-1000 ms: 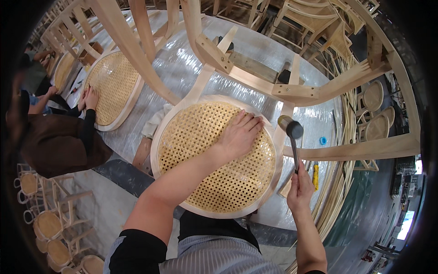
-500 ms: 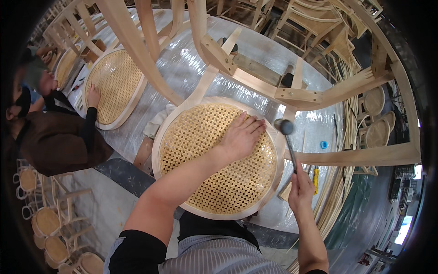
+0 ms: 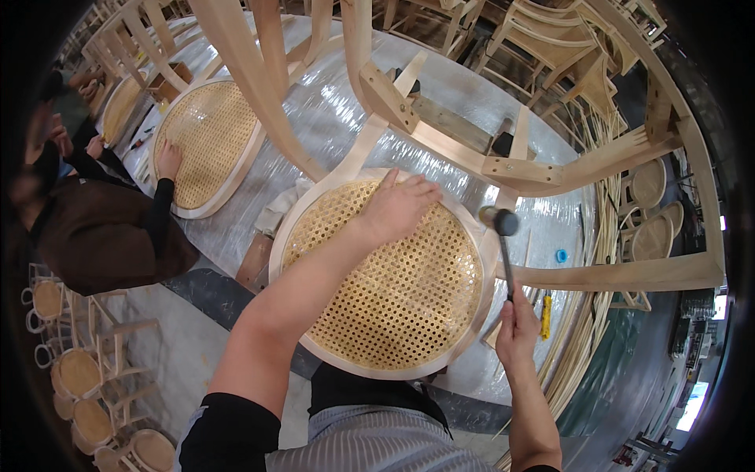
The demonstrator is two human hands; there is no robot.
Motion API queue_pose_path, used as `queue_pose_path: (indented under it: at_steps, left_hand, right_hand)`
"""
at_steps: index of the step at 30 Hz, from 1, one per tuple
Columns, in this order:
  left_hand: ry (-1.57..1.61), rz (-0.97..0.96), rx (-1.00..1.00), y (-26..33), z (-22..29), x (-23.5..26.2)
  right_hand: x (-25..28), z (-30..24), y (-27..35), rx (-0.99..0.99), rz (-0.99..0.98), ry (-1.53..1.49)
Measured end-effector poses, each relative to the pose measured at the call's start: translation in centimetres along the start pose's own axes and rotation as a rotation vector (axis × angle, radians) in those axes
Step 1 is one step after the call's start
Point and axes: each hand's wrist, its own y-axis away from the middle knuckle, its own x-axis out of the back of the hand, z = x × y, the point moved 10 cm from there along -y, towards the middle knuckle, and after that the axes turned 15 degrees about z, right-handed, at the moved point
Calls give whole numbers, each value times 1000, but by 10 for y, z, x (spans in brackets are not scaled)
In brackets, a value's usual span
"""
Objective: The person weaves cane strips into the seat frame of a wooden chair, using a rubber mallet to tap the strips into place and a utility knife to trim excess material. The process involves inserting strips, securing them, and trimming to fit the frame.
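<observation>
Gripping the hammer point(image 3: 506, 253) handle tightly, the right hand point(image 3: 515, 330) has lowered its head toward the right rim of the cane seat point(image 3: 393, 291), while the left hand point(image 3: 401, 206) stays flat on the weave.

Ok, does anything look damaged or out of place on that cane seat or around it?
Nothing stands out. The cane seat looks whole under the left hand; the right hand holds the hammer at its rim.

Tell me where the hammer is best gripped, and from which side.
Grip the hammer low on its thin dark handle, coming from below, the person's own side. The head points up and away over the round cane seat, leaving the lower handle free; the right hand wraps it there, while the left hand lies flat on the seat.
</observation>
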Motion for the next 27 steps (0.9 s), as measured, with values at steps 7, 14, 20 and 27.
queue_pose_path:
  at_steps: [7, 14, 20, 27]
  left_hand:
    - [87, -200, 262, -19, -68, -1]
    - [76, -282, 310, -14, -83, -13]
    - [90, -281, 323, -19, -83, -14]
    - [76, -342, 331, -18, -79, -14]
  right_hand:
    - [-18, 24, -5, -26, -213, 159]
    - [-31, 18, -10, 13, -259, 194]
    - [-7, -4, -14, 183, 32, 52]
    - [-15, -5, -20, 69, -125, 88]
